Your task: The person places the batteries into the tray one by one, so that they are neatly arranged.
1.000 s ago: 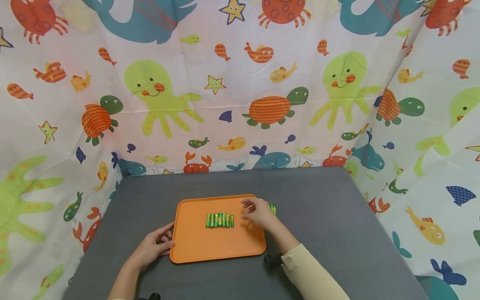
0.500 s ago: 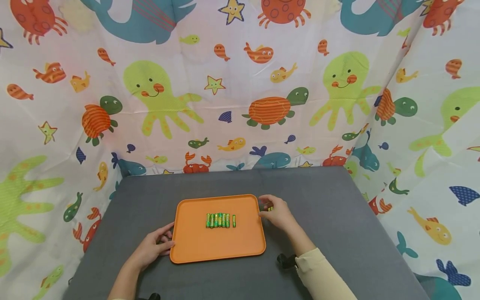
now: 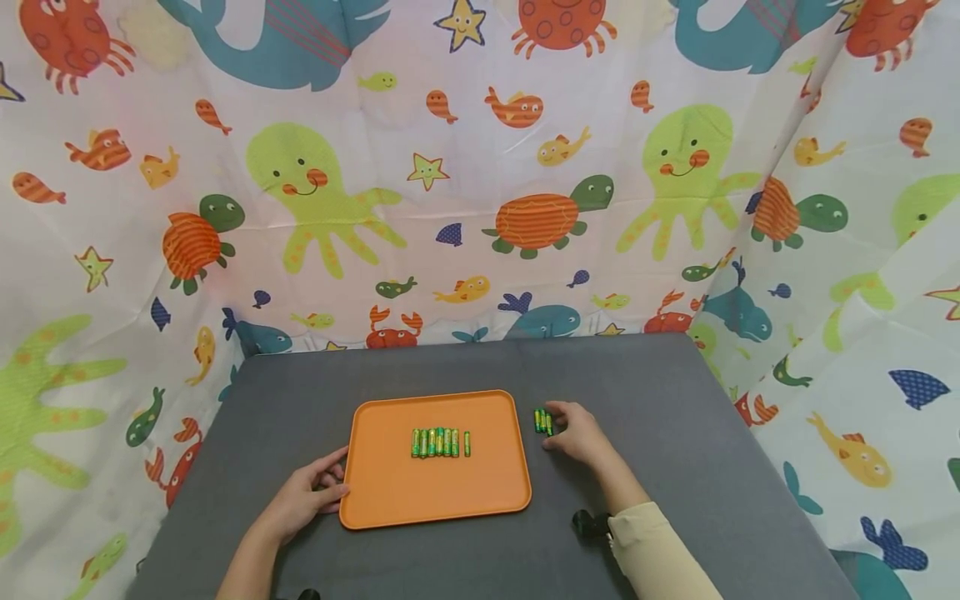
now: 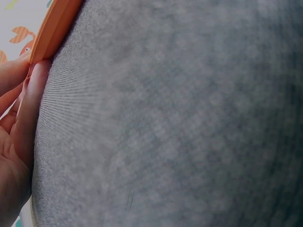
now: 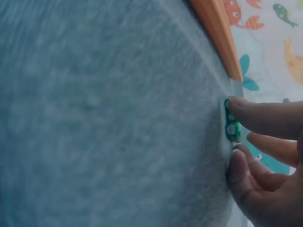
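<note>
An orange tray (image 3: 435,500) lies on the table, with a side-by-side row of several green batteries (image 3: 436,442) on it. A thinner green battery (image 3: 467,444) stands just apart at the row's right end. At the tray's left edge my left hand (image 3: 303,492) grips the rim; the left wrist view has thumb and fingers (image 4: 35,90) around the tray edge. Right of the tray sits a small group of green batteries (image 3: 542,421). My right hand (image 3: 576,432) reaches over from their right, its thumb and fingers spread about the nearest one, one fingertip (image 5: 236,105) right at the group.
A grey cloth (image 3: 637,517) covers the table. Behind and on both sides hangs a white curtain (image 3: 465,167) with sea-animal prints. A black wrist camera (image 3: 590,525) sits by the right sleeve, low over the cloth.
My right hand has left the thin battery on the tray and moved right, past the tray's edge, to the battery group. That thin battery now stands slightly off the row. The left hand keeps still.
</note>
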`<action>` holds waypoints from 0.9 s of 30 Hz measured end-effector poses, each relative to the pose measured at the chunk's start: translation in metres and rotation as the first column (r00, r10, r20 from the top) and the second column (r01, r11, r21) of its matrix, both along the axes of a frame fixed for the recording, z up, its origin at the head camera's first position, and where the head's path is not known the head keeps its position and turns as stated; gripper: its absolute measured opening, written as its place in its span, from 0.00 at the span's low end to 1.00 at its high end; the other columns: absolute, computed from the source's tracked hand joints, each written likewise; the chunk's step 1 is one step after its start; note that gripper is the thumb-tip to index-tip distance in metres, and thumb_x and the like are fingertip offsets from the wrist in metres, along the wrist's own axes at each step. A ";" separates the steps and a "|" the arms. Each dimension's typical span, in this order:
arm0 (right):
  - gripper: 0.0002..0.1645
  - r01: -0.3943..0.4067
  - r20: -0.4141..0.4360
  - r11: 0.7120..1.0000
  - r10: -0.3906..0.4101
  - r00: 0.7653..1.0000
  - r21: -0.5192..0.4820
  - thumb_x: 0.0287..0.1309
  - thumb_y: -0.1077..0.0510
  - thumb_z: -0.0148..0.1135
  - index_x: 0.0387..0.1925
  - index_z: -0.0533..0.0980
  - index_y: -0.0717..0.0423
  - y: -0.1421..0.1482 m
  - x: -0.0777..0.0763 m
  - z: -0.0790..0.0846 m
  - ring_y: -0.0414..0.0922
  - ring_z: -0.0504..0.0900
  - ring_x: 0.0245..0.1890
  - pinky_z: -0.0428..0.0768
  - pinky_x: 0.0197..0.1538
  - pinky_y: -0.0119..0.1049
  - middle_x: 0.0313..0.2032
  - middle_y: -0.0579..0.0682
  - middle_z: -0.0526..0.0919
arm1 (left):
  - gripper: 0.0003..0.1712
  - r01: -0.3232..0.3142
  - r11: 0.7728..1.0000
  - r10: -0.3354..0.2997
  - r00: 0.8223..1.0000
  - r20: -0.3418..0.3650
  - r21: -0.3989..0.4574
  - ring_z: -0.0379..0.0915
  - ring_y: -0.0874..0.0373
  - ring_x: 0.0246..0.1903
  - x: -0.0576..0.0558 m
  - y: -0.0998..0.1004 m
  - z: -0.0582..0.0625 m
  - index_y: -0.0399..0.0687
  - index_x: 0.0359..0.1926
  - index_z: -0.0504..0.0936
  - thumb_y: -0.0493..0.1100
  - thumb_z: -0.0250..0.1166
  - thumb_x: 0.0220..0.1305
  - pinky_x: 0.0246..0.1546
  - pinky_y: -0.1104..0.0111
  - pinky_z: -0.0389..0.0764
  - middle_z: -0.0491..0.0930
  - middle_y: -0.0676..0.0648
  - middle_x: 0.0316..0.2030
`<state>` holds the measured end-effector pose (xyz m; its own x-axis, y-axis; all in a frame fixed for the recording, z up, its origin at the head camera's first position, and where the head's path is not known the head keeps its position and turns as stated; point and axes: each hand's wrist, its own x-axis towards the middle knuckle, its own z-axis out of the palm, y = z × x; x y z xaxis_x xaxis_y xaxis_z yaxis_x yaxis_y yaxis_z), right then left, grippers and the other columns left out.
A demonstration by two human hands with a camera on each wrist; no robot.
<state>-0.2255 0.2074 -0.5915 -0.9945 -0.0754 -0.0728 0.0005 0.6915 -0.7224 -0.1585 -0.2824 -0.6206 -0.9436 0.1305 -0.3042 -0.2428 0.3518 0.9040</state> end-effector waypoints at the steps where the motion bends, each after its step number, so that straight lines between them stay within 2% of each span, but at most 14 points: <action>1: 0.42 0.004 0.007 1.000 -0.004 1.000 0.001 0.45 0.65 0.80 0.65 0.75 0.58 0.001 0.000 -0.002 0.53 0.80 0.54 0.78 0.55 0.52 0.58 0.57 0.79 | 0.41 0.000 1.000 0.000 1.000 0.001 0.002 0.75 0.51 0.41 0.000 0.000 0.000 0.51 0.76 0.63 0.39 0.70 0.65 0.37 0.62 0.86 0.72 0.41 0.48; 8: 0.39 0.012 -0.011 1.000 -0.012 1.000 0.004 0.45 0.66 0.79 0.62 0.77 0.59 0.004 -0.002 -0.008 0.52 0.80 0.51 0.79 0.54 0.51 0.55 0.57 0.79 | 0.42 0.004 1.000 -0.004 1.000 0.002 0.006 0.75 0.51 0.40 0.001 0.000 0.000 0.51 0.76 0.63 0.39 0.70 0.65 0.38 0.62 0.86 0.72 0.41 0.48; 20: 0.28 0.035 -0.034 0.999 -0.034 0.999 0.024 0.49 0.63 0.78 0.53 0.81 0.59 0.005 -0.003 -0.007 0.51 0.80 0.48 0.78 0.52 0.50 0.48 0.55 0.79 | 0.42 0.009 1.000 -0.009 1.000 0.000 0.015 0.74 0.51 0.40 0.001 0.000 0.003 0.51 0.77 0.63 0.40 0.70 0.65 0.38 0.62 0.86 0.72 0.41 0.48; 23: 0.28 0.059 -0.035 0.998 -0.059 0.998 0.007 0.49 0.62 0.78 0.54 0.80 0.59 0.006 -0.003 -0.008 0.50 0.81 0.47 0.79 0.52 0.50 0.47 0.55 0.81 | 0.41 0.016 1.000 -0.016 1.000 -0.001 0.013 0.74 0.51 0.41 0.001 -0.001 0.003 0.52 0.77 0.62 0.40 0.69 0.66 0.38 0.62 0.86 0.72 0.41 0.48; 27: 0.30 0.118 -0.050 0.989 -0.123 0.991 -0.093 0.51 0.61 0.78 0.56 0.79 0.60 0.009 -0.004 -0.010 0.50 0.85 0.47 0.82 0.52 0.48 0.47 0.56 0.85 | 0.42 0.027 1.000 -0.027 1.000 0.000 0.014 0.75 0.52 0.41 0.001 0.000 0.004 0.53 0.77 0.62 0.41 0.69 0.66 0.39 0.62 0.86 0.72 0.41 0.48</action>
<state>-0.2300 0.2161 -0.6011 -0.9990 0.0419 -0.0154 0.0381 0.6210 -0.7829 -0.1577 -0.2825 -0.6168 -0.9397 0.1599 -0.3022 -0.2334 0.3457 0.9089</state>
